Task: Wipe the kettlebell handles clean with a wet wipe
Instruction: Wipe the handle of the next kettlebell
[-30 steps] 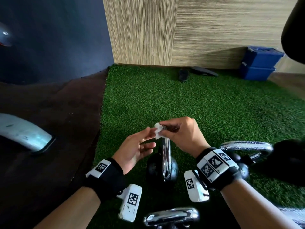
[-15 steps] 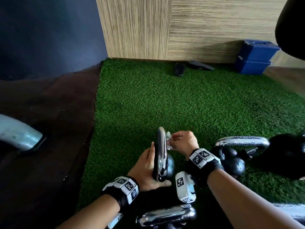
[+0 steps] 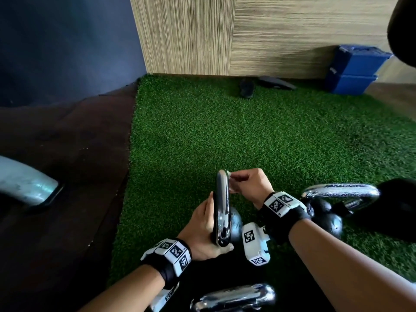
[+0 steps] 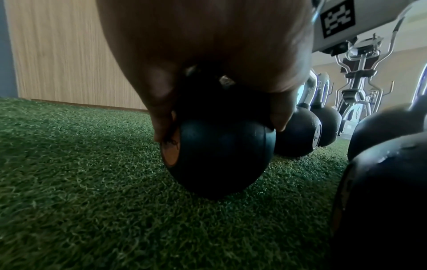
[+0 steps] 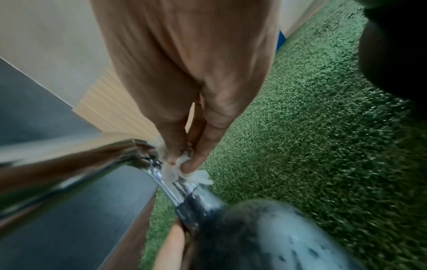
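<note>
A small black kettlebell (image 3: 235, 224) (image 4: 219, 159) with a chrome handle (image 3: 222, 206) (image 5: 76, 164) stands on the green turf. My left hand (image 3: 203, 233) grips the near end of that handle, thumb under it and fingers down its left side. My right hand (image 3: 247, 185) pinches a crumpled white wet wipe (image 3: 229, 176) (image 5: 182, 169) against the far right curve of the handle, where chrome meets the black bell. The right wrist view shows thumb and forefinger squeezing the wipe onto the metal.
More kettlebells (image 3: 326, 212) with chrome handles (image 3: 340, 190) stand to the right, and another handle (image 3: 234, 296) lies at the bottom edge. Blue boxes (image 3: 355, 68) and dark objects (image 3: 247, 86) sit by the wood wall. Dark flooring (image 3: 67, 176) borders the turf on the left.
A second ago both hands held the wipe above the handle's top. Since then the left hand dropped onto the handle and gripped it, and the right brought the wipe to its far side.
</note>
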A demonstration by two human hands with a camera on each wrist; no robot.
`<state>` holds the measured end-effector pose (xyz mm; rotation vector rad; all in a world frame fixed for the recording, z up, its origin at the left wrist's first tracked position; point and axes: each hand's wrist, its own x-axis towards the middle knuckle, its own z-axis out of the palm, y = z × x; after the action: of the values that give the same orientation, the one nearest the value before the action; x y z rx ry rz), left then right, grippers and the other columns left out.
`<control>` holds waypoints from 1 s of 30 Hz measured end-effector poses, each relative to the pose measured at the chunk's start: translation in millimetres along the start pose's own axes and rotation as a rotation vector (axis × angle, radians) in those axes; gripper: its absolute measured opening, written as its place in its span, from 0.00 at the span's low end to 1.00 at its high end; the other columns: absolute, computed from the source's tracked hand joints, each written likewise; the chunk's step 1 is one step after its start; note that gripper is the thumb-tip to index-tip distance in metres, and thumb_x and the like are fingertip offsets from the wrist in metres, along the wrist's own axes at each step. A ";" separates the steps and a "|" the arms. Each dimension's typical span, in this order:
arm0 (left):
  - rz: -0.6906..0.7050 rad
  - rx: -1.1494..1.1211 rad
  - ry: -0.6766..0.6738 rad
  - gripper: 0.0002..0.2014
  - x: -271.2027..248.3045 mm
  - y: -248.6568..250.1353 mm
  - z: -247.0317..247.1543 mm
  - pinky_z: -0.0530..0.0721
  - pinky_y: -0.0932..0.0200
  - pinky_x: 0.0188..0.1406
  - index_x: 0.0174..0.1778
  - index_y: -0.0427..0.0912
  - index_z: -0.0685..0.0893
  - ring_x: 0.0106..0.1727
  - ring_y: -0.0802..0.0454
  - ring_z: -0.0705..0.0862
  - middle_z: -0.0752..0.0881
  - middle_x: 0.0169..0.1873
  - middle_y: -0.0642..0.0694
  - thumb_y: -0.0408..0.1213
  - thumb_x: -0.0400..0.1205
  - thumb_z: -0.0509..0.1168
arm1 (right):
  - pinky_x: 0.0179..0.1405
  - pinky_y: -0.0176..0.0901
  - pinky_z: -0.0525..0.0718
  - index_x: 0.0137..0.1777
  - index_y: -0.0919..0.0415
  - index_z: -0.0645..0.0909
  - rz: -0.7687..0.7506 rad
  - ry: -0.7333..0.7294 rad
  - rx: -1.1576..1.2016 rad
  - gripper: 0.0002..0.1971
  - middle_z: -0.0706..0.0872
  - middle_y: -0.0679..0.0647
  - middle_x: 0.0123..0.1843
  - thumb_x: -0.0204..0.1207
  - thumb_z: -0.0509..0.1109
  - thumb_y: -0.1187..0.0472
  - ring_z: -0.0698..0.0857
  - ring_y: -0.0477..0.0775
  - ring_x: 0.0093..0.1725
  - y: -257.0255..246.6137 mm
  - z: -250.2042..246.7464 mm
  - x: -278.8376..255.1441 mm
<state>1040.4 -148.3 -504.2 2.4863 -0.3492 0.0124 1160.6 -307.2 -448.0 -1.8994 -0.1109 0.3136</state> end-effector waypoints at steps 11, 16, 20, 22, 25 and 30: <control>-0.159 -0.078 -0.087 0.68 6.8 -1.2 -6.9 0.66 0.54 0.85 0.89 0.43 0.48 0.83 0.49 0.65 0.61 0.83 0.45 0.60 0.62 0.83 | 0.45 0.45 0.92 0.59 0.67 0.87 -0.173 -0.014 0.190 0.13 0.92 0.69 0.52 0.75 0.74 0.76 0.91 0.54 0.40 -11.1 -3.5 -12.6; -0.164 -0.098 -0.128 0.67 7.7 -3.3 -10.3 0.65 0.57 0.85 0.89 0.42 0.47 0.83 0.51 0.65 0.61 0.82 0.46 0.59 0.64 0.84 | 0.38 0.35 0.89 0.50 0.60 0.92 -0.331 -0.042 0.023 0.10 0.94 0.59 0.45 0.70 0.80 0.70 0.91 0.43 0.37 -12.8 -14.6 -11.8; -0.197 -0.038 -0.210 0.66 15.1 -4.7 -14.7 0.62 0.55 0.86 0.89 0.41 0.48 0.83 0.48 0.64 0.60 0.83 0.44 0.62 0.64 0.81 | 0.44 0.69 0.91 0.45 0.36 0.92 -0.311 -0.079 -0.022 0.11 0.95 0.48 0.42 0.61 0.82 0.46 0.93 0.66 0.41 -25.0 -20.1 -9.2; -0.216 -0.058 -0.230 0.65 21.1 -6.1 -18.4 0.64 0.55 0.85 0.89 0.43 0.52 0.82 0.47 0.66 0.63 0.81 0.43 0.63 0.63 0.81 | 0.42 0.63 0.93 0.44 0.38 0.92 -0.329 -0.119 -0.006 0.12 0.95 0.49 0.42 0.60 0.84 0.41 0.94 0.62 0.40 -26.6 -22.1 -9.2; -0.200 -0.069 -0.252 0.67 27.4 -7.8 -22.6 0.70 0.49 0.83 0.89 0.45 0.46 0.84 0.46 0.66 0.63 0.84 0.42 0.61 0.64 0.81 | 0.37 0.43 0.92 0.45 0.40 0.92 -0.361 -0.234 -0.057 0.15 0.95 0.47 0.44 0.61 0.82 0.37 0.94 0.51 0.38 -28.1 -23.0 -17.6; -0.181 -0.175 -0.223 0.68 29.0 -13.6 -22.6 0.68 0.44 0.85 0.89 0.56 0.42 0.86 0.49 0.63 0.63 0.85 0.46 0.58 0.63 0.83 | 0.49 0.53 0.92 0.42 0.40 0.91 -0.335 -0.343 -0.191 0.11 0.94 0.48 0.45 0.59 0.84 0.46 0.94 0.52 0.44 -46.1 -27.0 -20.1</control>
<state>1073.5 -131.7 -491.2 2.3396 -0.2059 -0.3565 1152.1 -320.5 -393.1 -1.9581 -0.7027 0.4071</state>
